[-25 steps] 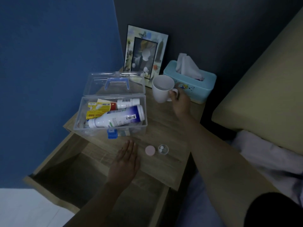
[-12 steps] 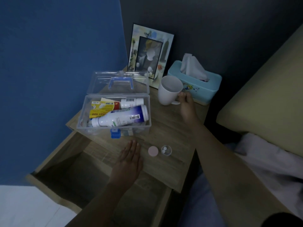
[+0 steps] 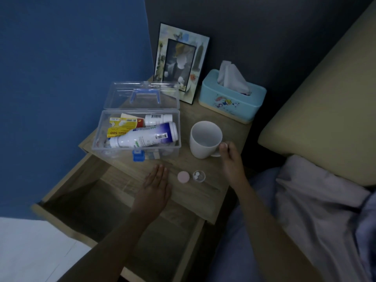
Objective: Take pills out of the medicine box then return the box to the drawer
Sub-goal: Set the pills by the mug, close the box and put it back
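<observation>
Two small white pills (image 3: 196, 176) show in a tiny clear cup (image 3: 199, 176) near the front of the nightstand (image 3: 205, 192), though the light is dim and I can't make out their exact count beyond that. The cup's pink cap (image 3: 183, 177) lies just beside it, to its left. The labels inside the medicine box (image 3: 136, 133) are mostly unreadable to me; only "500" on a yellow carton (image 3: 120, 130) comes through, and a large white bottle (image 3: 145, 136) lies across the top, hiding what sits under it.

My right hand (image 3: 232, 161) is curled around the handle of the white mug (image 3: 205, 139), fingers closed on it; the handle itself is mostly covered by the hand. My left hand (image 3: 155, 186) lies flat, fingers straight and together, palm down on the front edge of the nightstand, holding nothing.

The medicine box stands on the nightstand with its clear lid (image 3: 142, 95) thrown back, just beyond the left hand's fingertips and left of the mug. The drawer (image 3: 85, 202) below hangs pulled out under my left forearm. The pill cup sits between the two hands.
</observation>
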{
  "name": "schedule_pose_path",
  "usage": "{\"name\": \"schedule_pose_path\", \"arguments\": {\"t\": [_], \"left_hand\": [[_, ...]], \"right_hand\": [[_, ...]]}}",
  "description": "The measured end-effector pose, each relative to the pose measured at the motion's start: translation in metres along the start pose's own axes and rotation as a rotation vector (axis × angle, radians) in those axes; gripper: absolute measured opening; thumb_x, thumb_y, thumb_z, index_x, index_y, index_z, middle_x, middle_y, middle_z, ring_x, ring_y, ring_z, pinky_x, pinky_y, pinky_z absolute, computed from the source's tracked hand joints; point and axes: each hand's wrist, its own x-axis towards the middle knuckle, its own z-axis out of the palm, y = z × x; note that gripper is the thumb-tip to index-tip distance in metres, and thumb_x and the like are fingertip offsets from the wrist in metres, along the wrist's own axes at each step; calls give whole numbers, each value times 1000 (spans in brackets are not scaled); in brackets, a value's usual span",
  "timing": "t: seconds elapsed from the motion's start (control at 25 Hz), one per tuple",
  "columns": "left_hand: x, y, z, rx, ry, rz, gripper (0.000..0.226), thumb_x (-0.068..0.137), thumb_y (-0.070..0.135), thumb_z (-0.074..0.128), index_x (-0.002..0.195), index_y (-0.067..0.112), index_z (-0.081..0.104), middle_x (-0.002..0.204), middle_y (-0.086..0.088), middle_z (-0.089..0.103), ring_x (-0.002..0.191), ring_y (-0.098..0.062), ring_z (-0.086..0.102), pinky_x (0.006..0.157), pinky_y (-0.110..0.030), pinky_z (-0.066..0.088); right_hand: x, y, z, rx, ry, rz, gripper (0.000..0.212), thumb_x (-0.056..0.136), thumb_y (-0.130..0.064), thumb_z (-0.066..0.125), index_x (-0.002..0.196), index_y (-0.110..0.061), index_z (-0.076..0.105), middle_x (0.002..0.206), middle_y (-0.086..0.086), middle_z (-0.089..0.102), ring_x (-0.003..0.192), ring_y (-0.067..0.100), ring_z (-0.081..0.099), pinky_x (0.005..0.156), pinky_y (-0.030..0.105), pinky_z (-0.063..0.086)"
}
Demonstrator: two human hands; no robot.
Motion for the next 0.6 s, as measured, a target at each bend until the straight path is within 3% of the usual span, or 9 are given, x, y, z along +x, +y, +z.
{"name": "schedule_pose_path", "arguments": {"t": [0.12, 0.24, 0.6], "left_hand": [[0, 3, -2, 3, 10, -5, 73, 98, 33, 5, 115, -12, 61, 119, -31, 61, 112, -46, 58, 86, -56, 50], [-1, 3, -3, 13, 11, 6, 73, 98, 32, 4, 115, -12, 60, 120, -32, 61, 113, -46, 57, 87, -56, 51], [1, -2, 5, 27, -26, 1, 72, 99, 32, 4, 117, -13, 57, 122, -33, 59, 116, -47, 54, 91, -57, 49]], "right_hand": [[-6, -5, -2, -2, -13, -18, 22, 98, -22, 39, 78, -21, 48, 79, -2, 51, 71, -2, 48, 64, 8, 38], [-9, -5, -2, 10, -11, -31, 25, 98, -22, 39, 75, -29, 46, 77, -6, 50, 72, 0, 48, 65, 11, 38], [-9, 1, -1, -8, -2, 21, 27, 98, -21, 39, 72, -26, 44, 74, -3, 47, 68, 3, 45, 62, 10, 37]]}}
